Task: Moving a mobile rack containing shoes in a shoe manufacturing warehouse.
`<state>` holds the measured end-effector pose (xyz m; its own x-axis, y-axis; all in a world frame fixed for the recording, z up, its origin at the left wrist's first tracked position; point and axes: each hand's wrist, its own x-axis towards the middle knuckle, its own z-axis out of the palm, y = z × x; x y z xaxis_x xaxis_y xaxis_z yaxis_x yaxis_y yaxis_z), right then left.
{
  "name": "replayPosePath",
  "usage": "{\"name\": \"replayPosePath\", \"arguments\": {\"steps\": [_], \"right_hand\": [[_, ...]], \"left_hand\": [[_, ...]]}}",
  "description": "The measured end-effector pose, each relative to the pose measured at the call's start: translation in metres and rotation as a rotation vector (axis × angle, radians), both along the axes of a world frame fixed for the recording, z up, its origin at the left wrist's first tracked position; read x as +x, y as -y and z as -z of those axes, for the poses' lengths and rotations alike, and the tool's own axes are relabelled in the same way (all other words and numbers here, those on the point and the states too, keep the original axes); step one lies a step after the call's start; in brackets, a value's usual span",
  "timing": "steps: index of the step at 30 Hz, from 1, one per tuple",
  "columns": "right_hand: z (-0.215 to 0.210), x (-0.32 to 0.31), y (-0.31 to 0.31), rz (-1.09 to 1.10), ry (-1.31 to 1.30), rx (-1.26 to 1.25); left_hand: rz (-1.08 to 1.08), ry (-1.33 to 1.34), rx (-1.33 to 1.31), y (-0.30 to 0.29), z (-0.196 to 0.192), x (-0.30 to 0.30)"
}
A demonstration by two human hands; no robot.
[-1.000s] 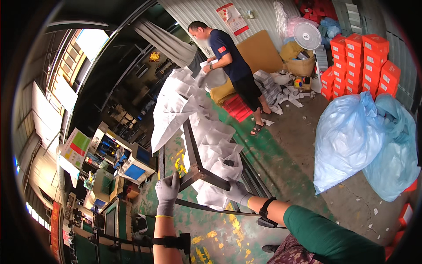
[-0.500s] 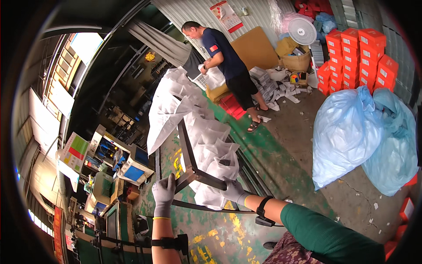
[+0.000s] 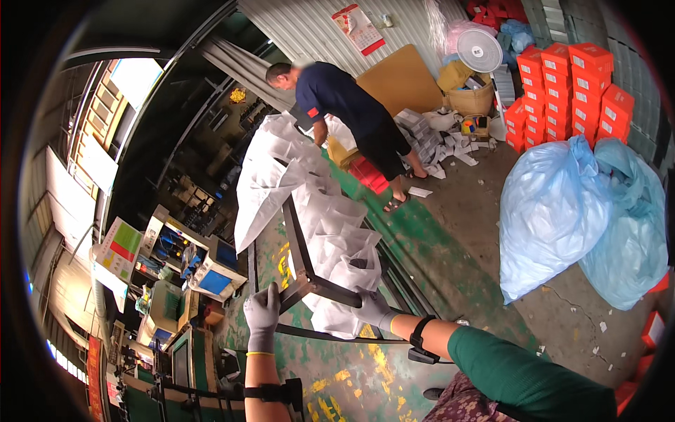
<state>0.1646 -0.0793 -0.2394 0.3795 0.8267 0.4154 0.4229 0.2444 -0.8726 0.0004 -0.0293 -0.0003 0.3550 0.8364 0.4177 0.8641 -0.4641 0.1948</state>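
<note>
Standing by the dark metal frame (image 3: 299, 243), an onlooker can list the following, left to right, all placed against that frame; machine cabinets with blue screens (image 3: 211, 271), well to the frame's left, beside a coloured chart board (image 3: 119, 250); left hand (image 3: 262, 318), in a grey glove with a yellow cuff, raised just beside the frame's near corner, fingers loosely curled and touching the end of the bar, though whether they close fully round it cannot be told; a black strap on the forearm below it; the frame itself, a long angled bar running away from the person with a cross bar at the near end, standing over a green floor with worn yellow paint (image 3: 337, 373); white bags (image 3: 330, 232), draped in a row along the frame's right side and heaped at its far end; right hand (image 3: 374, 308), also grey-gloved, at the frame's near right, fingers closed on the lowest white bag where it hangs off the cross bar; a black wristband and a green sleeve behind that hand; another person in a dark shirt and shorts (image 3: 344, 105), bent over the frame's far end among the bags; two large pale blue sacks (image 3: 569, 211), well to the frame's right; stacked red boxes (image 3: 569, 84) beyond those sacks; a white fan (image 3: 480, 50) near the boxes.
</note>
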Motion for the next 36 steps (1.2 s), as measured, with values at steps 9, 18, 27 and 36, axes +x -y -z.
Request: {"name": "replayPosePath", "arguments": {"steps": [9,18,27,36], "right_hand": [[-0.006,0.0,0.009,-0.036,-0.076,-0.055],[-0.008,-0.001,0.015,-0.021,-0.015,-0.014],[0.007,-0.004,0.004,-0.034,-0.032,0.03],[0.0,-0.006,0.01,-0.005,0.007,0.006]], "left_hand": [[0.027,-0.026,0.027,0.0,0.003,-0.005],[0.024,-0.022,0.007,0.002,0.002,-0.003],[0.024,-0.031,0.02,0.001,0.002,-0.003],[0.025,-0.018,0.015,0.004,0.002,-0.004]]}}
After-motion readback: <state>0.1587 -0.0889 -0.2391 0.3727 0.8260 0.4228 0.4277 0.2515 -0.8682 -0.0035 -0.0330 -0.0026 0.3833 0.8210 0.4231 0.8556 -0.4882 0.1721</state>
